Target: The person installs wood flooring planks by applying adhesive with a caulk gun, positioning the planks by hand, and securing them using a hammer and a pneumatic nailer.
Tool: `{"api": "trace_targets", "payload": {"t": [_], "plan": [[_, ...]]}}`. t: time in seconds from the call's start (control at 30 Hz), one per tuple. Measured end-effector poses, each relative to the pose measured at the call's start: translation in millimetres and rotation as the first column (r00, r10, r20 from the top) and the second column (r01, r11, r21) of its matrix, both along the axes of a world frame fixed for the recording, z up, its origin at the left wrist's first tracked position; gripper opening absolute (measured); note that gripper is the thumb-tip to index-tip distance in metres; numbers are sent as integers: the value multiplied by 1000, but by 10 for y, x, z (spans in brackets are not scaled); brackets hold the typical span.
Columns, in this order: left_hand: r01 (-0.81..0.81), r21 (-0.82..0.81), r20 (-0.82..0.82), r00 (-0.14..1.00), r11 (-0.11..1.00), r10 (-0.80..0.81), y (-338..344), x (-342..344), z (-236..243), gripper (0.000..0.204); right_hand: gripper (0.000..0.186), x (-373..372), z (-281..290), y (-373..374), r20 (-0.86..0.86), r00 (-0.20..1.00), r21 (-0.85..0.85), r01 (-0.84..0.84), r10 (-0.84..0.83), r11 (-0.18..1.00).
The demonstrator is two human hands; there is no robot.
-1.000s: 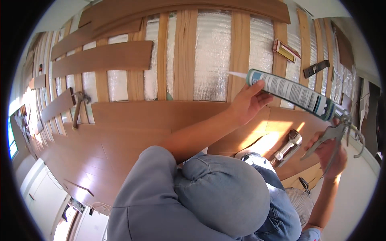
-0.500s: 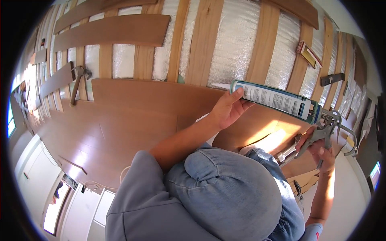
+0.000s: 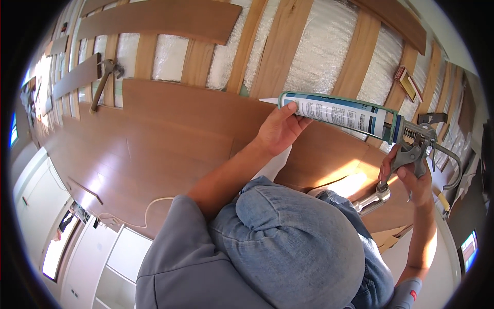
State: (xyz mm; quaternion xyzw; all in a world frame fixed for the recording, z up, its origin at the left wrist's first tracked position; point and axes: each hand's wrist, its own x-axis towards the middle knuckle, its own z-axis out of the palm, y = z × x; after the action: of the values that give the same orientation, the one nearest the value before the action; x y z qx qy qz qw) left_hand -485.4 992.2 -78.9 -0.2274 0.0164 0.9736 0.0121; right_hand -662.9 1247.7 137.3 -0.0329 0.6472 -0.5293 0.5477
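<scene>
A caulking gun (image 3: pixel 418 138) lies across the front of me, loaded with a white and blue sealant cartridge (image 3: pixel 334 114). Its pale nozzle (image 3: pixel 267 100) points left, over the edge of the laid brown floorboards (image 3: pixel 180 110). Near the nozzle end, my left hand (image 3: pixel 280 129) supports the cartridge from below, thumb against its side. My right hand (image 3: pixel 414 180) is wrapped round the gun's grey handle and trigger at the right. Below that hand, a shiny metal tool (image 3: pixel 380 195) lies by my leg, partly hidden.
Wooden battens (image 3: pixel 283 44) run over silver foil (image 3: pixel 324 46) ahead. Loose planks (image 3: pixel 159 21) lie across them. A hammer (image 3: pixel 102 85) rests at the left, a small open box (image 3: pixel 408 83) and a dark block (image 3: pixel 432 118) at the right. A pale cord (image 3: pixel 149 211) curves over the floor.
The caulking gun now lies closer to level, its nozzle end slightly farther left. My right hand has risen a little with the handle. The whole view has shifted slightly.
</scene>
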Motion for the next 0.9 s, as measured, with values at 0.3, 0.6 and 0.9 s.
{"api": "trace_targets", "payload": {"t": [0.3, 0.6, 0.9], "plan": [[-62, 9, -36, 997, 998, 62, -107, 65, 22, 34, 46, -124, 39, -228, -47, 993, 40, -109, 111, 993], [472, -614, 53, 825, 633, -563, 139, 580, -40, 36, 36, -219, 395, -45, -228, 834, 350, -412, 503, 841], [-327, -877, 74, 632, -351, -772, 320, 726, -239, 8, 27, -240, 699, 906, -181, 962, 344, -134, 206, 929]]}}
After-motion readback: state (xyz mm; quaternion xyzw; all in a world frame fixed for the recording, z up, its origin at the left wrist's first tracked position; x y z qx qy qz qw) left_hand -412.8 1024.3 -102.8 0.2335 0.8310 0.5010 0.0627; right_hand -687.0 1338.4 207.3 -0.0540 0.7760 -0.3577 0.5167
